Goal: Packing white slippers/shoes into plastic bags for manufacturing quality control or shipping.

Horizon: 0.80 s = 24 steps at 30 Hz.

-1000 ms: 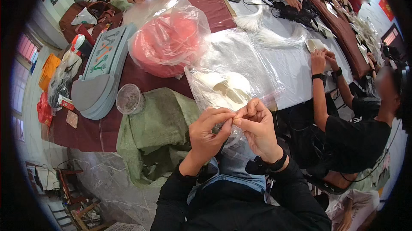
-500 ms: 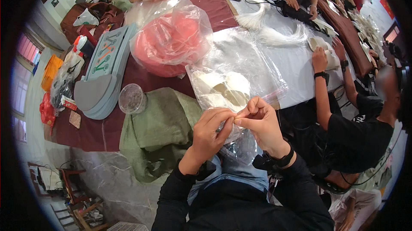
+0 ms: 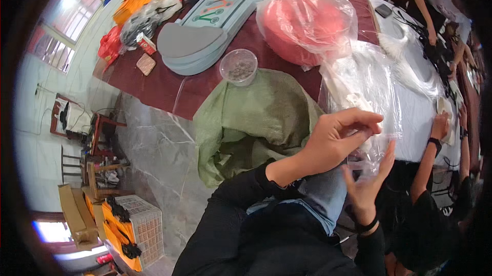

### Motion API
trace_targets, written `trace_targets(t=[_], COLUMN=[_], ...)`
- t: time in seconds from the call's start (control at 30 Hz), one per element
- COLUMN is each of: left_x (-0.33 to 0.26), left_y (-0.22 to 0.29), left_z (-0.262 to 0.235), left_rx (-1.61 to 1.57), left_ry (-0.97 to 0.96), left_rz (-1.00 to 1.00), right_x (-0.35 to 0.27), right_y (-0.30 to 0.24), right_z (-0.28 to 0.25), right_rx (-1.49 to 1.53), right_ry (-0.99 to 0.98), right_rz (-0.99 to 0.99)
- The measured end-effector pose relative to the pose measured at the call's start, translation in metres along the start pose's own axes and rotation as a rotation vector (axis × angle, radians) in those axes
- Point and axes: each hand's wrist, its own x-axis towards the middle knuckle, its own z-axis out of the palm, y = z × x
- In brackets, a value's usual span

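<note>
My left hand [image 3: 335,136] is over the table's near edge, its thumb and fingertips pinched together. Whatever is between them is too small to make out. Below and right of it, my right hand [image 3: 368,186] has its fingers stretched out and its thumb apart, with nothing seen in it. Just beyond both hands lies a clear plastic bag [image 3: 376,78] with white pieces inside, partly covered by my left hand. A green woven sack [image 3: 261,109] hangs over the table edge beside my left forearm, its mouth open.
A clear round tub [image 3: 240,67] of small greyish bits stands behind the sack. Farther back are stacked grey-blue plastic pieces [image 3: 197,45] and a bagged pink bundle [image 3: 307,27]. White hair-like fibre [image 3: 410,55] lies right, near another person's arm [image 3: 428,155]. A white crate [image 3: 146,230] stands lower left.
The view has swung left, so the table things sit farther right. My hands, fingertips together before, have come apart; the right has opened and dropped lower.
</note>
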Motion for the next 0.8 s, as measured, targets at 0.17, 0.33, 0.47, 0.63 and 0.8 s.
trace_targets(t=[0.17,0.33,0.47,0.63,0.8], left_x=[-0.011,-0.033,-0.076,-0.130,-0.180], left_y=[0.063,0.134,0.156,0.167,0.131], left_z=[-0.010,-0.023,-0.034,-0.065,-0.105], left_rx=[0.099,0.468,0.358,0.836,0.740], left_ry=[0.039,-0.155,-0.026,0.242,0.403], left_rz=[0.319,0.772,0.778,0.378,-0.134], right_x=[0.045,0.080,0.074,0.042,0.016], right_y=[0.000,-0.067,-0.102,-0.123,-0.096], right_z=[-0.039,-0.049,-0.001,0.059,0.101], right_rx=[-0.009,0.471,0.927,1.100,0.972], right_ry=[0.093,0.305,0.085,-0.090,-0.335], right_rz=[-0.134,-0.293,-0.303,-0.224,-0.252])
